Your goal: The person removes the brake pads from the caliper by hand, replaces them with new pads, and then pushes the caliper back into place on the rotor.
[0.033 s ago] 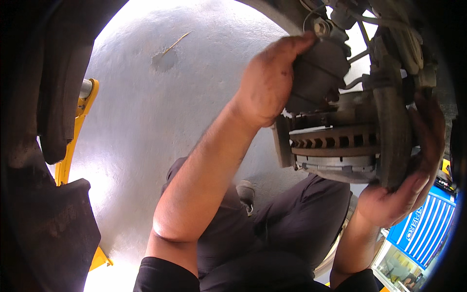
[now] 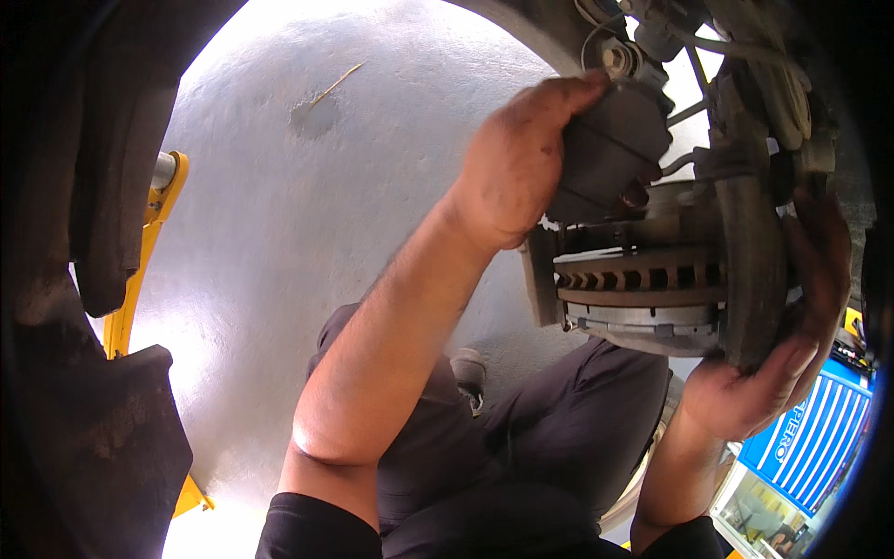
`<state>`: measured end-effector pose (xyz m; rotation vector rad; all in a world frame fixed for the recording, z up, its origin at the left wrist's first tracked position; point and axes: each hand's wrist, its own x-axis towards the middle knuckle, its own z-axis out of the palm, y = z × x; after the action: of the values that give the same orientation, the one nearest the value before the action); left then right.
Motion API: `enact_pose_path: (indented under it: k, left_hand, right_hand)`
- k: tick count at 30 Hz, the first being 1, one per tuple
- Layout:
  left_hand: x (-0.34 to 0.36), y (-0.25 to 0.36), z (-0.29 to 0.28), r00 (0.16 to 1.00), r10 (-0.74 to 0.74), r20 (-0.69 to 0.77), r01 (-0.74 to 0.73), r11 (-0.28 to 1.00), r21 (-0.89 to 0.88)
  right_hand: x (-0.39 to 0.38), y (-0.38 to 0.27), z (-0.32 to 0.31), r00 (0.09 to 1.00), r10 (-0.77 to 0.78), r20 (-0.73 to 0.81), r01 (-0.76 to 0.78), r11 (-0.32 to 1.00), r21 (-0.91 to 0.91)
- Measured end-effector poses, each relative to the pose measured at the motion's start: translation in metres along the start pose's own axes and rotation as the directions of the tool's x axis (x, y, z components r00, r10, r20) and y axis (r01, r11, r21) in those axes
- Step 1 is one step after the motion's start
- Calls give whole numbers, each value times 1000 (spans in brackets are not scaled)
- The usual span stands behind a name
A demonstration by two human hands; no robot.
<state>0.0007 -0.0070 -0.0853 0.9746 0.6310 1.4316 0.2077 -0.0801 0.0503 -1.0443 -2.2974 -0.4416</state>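
Left hand (image 2: 512, 163) is closed round the dark brake caliper (image 2: 610, 135) — one digit reaching near a bolt (image 2: 614, 60). Caliper appears just above the vented brake disc (image 2: 643, 278). Right hand (image 2: 768, 377) lies along the upright bracket (image 2: 752, 261) — whether gripping, cannot tell.

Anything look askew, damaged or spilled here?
On the pale grey floor, a thin yellowish strip beside a darker patch stands out; spill or damage, can't tell. The dark metal brake caliper in the left hand looks tilted against the rust-brown vented brake disc.
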Motion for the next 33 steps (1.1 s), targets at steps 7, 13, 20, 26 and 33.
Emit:
enact_pose_path:
  k: [7,13,20,26,33]
  left_hand:
    - [-5,-4,-8,894,340,291,-419,865,276]
    - [-11,15,-5,826,335,454,-529,739,418]
    - [-8,15,-3,806,312,503,-541,735,410]
    - [-11,12,8,834,311,456,-507,758,410]
    - [-16,7,18,876,304,375,-443,815,374]
  right_hand:
    - [-2,-7,4,996,86,-26,-83,993,80]
    - [-2,-2,2,999,39,-11,-38,998,51]
    - [0,-5,8,997,45,-56,-42,997,64]
    - [3,-5,9,998,15,-61,-14,1000,18]
    - [2,-2,12,995,8,-98,-6,1000,20]
